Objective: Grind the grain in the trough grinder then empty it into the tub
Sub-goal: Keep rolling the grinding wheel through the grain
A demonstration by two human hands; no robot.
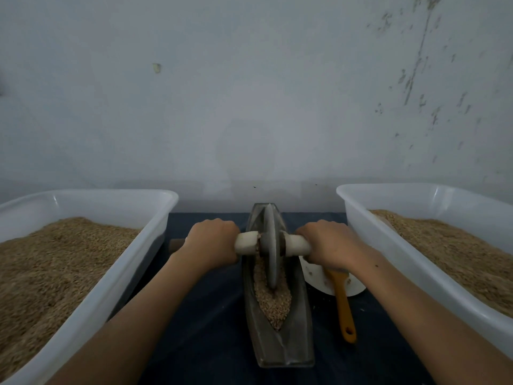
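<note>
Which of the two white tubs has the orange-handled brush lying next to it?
The right tub; the brush lies just beside it, right of the trough grinder. The left tub has none.

Trough grinder (277,337) sat between left tub (116,276) and right tub (388,245); grain (273,301) lay in trough; brush (344,307) and plate (352,287) just right of it

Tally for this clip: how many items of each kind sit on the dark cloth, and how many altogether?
White plastic tubs of grain: 2, left tub and right tub
Trough grinder with wheel: 1
White scoop: 1
Orange-handled brush: 1
Total: 5
</note>
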